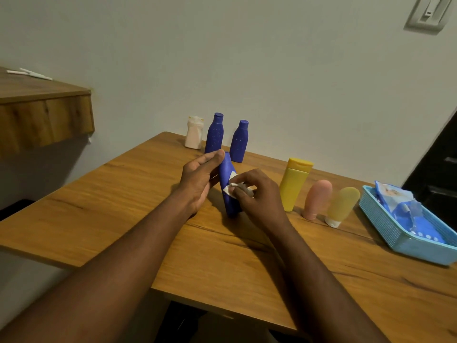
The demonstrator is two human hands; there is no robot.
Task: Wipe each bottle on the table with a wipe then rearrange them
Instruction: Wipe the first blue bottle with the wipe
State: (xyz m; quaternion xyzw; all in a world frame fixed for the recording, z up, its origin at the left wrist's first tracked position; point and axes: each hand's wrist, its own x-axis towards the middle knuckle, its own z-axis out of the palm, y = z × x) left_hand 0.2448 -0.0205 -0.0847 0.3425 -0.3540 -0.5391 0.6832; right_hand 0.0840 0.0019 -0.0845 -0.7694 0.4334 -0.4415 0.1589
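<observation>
Two bare forearms reach over the near edge of a light brown wooden table [123,206]. The left hand [197,179] grips the capped top of a dark blue plastic bottle [231,206], fingers curled round it. The bottle is tilted, with its base down at the tabletop near the middle of the table. The right hand [257,194] pinches a crumpled white wipe [228,190] and presses it against the bottle's side.

Just right of the hands stand a yellow flip-cap plastic bottle [295,184], a pink soft tube [317,199] and a pale yellow translucent tube [342,205], all cap down in a row. Farther right is a light blue woven plastic basket [385,226] holding blue wipe packs [405,209].

By the wall stand a taller dark blue bottle [214,133], a shorter dark blue bottle [239,141] and a white plastic bottle [194,132]. A wooden shelf [44,115] hangs at the left, and a white wall switch [429,13] sits top right.
</observation>
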